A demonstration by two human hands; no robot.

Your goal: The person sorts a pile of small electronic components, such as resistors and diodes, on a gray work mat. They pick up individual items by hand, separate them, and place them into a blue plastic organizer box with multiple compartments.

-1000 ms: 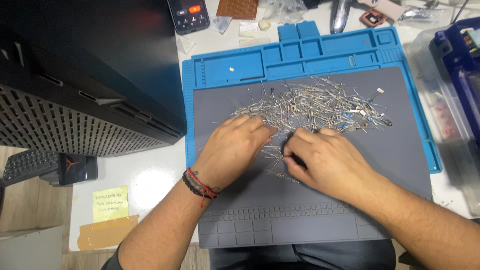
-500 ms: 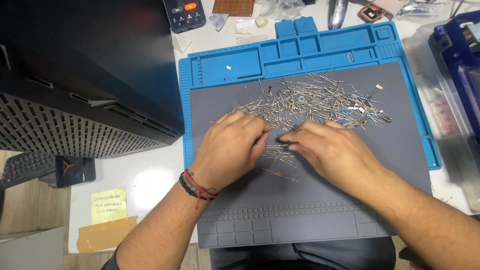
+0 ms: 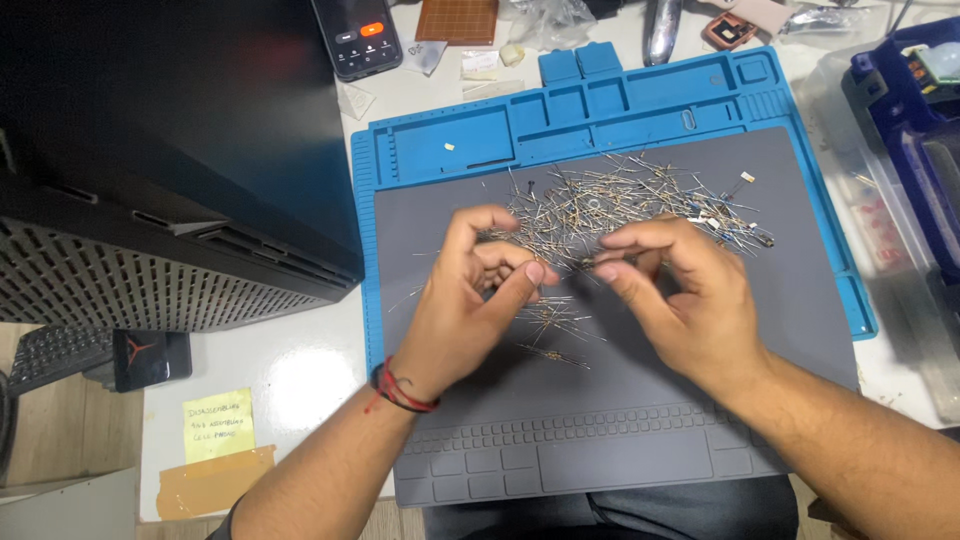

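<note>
A heap of thin wire-leaded components lies on the far half of a grey work mat. A few more components lie apart, nearer to me. My left hand, with a red and black wristband, hovers above the mat with its fingers curled and the thumb pressed to the forefinger. Whatever is inside the curl is hidden. My right hand is raised beside it, thumb and forefinger pinched on a thin component at the heap's near edge.
The mat sits in a blue tray with small compartments along its far side. A large black computer case stands at left, with a phone behind it. A blue device and clear bags are at right. A yellow note lies near left.
Both hands were flat on the mat at the heap's near edge. They have lifted and turned inward, and the fingers have closed into pinches. The view shifted slightly.
</note>
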